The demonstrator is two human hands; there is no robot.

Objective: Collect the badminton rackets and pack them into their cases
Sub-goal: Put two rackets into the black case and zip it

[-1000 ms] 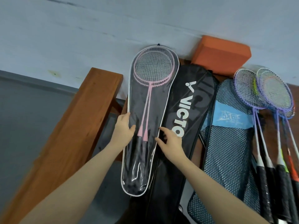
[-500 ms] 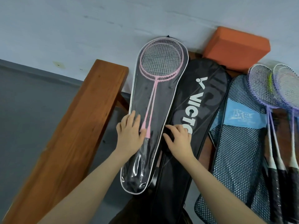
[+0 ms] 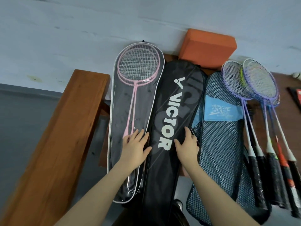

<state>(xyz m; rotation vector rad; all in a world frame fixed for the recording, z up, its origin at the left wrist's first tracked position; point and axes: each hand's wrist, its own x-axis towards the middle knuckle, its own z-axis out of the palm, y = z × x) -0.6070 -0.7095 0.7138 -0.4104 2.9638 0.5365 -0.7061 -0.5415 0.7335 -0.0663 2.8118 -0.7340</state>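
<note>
Writing: "VICTOR" in white capitals with a logo, down the black case (image 3: 172,128), centre of frame; pale characters on the mesh bag's (image 3: 219,144) blue band, unreadable.
Change: right hand (image 3: 187,147), half a second ago at the clear case's (image 3: 130,111) right edge, now further right on the black case's right edge; black case's lettering now fully uncovered.
Left hand (image 3: 135,147): flat, fingers spread, pressing the clear case's lower half, left of centre.
Right hand: fingers curled over the black case's edge, gripping it.
Pink rackets (image 3: 138,69): two, zipped inside the clear case.
Loose rackets (image 3: 254,85): purple frames, black grips, right of frame on the counter (image 3: 291,115).
</note>
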